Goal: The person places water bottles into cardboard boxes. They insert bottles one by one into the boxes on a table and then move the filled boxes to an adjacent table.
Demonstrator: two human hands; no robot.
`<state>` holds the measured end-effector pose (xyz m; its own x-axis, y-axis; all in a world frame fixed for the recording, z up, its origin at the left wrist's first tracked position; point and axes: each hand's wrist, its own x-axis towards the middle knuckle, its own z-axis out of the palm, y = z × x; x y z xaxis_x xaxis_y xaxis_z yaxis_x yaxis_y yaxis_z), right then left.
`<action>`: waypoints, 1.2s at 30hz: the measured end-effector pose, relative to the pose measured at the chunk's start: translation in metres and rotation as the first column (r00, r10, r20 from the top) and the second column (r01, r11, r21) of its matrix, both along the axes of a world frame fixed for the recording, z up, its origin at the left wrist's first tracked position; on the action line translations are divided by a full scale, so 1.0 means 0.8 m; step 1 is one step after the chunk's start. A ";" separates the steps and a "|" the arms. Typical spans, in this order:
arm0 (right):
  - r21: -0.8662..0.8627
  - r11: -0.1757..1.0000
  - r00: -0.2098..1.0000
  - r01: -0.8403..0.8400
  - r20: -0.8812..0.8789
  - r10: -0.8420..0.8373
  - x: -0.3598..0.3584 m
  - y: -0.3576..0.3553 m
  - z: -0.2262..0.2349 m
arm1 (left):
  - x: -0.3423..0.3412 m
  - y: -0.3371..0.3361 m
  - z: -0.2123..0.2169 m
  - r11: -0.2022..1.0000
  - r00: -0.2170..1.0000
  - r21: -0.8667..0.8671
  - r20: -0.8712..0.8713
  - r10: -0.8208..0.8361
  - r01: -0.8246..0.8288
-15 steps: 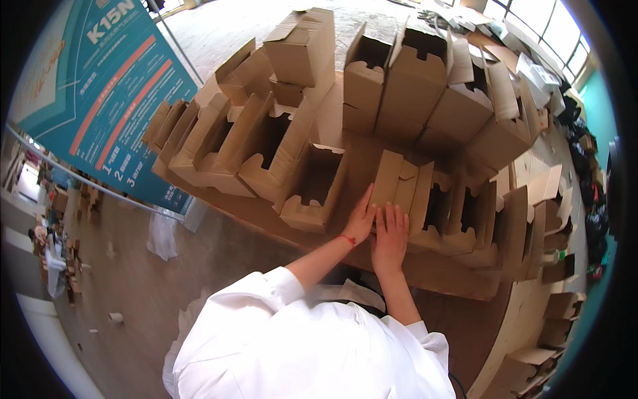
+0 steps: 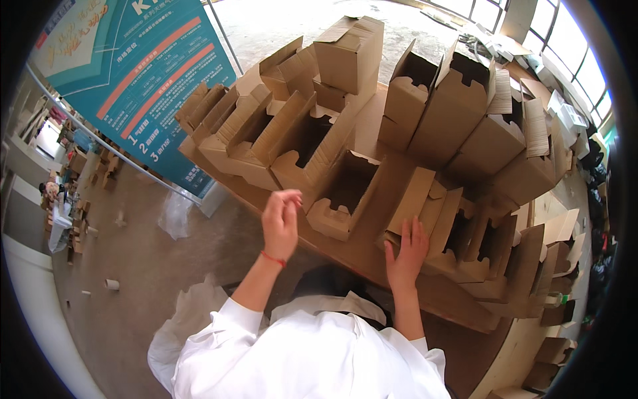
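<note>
My right hand lies open with its fingers spread, touching the near end of a brown cardboard box whose top flaps are folded down. My left hand, with a red string on the wrist, is raised in the air off the table's front edge. Its fingers are loosely bent, the thumb a little apart, and nothing shows in it. Just to its right stands an open-topped cardboard box with notched flaps. Beyond the hand is another open cardboard box.
More open cardboard boxes stand right of the closed one, and taller ones behind. An upright box rests at the back left. A blue banner stands on the left. The brown tabletop shows between boxes.
My left hand has left the closed box and moved left, into the air. My right hand stays on that box, lower on its near end. The whole view has shifted.
</note>
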<state>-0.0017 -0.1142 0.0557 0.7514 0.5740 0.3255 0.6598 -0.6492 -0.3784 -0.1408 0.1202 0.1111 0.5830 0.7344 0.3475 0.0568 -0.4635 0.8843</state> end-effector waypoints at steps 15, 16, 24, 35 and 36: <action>0.140 0.980 0.990 -0.140 0.020 0.139 -0.080 0.159 0.047 | 0.053 0.141 -0.043 0.548 0.605 0.470 -0.792 -0.085 0.692; 0.106 0.986 0.991 -0.131 0.013 0.131 -0.082 0.170 0.046 | 0.050 0.147 -0.040 0.518 0.567 0.439 -0.816 -0.112 0.734; 0.084 0.996 0.996 0.039 0.076 -0.045 -0.085 0.191 0.043 | 0.023 0.154 0.035 0.503 0.155 -0.094 -0.889 -0.431 0.859; 0.321 0.935 0.988 -0.153 0.085 0.132 -0.096 0.261 0.037 | 0.147 0.141 0.006 0.516 -0.149 -0.190 -0.982 -0.119 0.835; 0.315 0.934 0.984 -0.172 0.103 0.146 -0.096 0.265 0.039 | 0.150 0.157 -0.089 0.301 -0.050 -0.071 -0.996 -0.077 0.951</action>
<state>-0.0788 0.0981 0.0870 0.6244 0.5392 0.5652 0.7796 -0.3856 -0.4934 -0.0207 0.2456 0.0402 0.7751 -0.1547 -0.6126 -0.1743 -0.9843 0.0281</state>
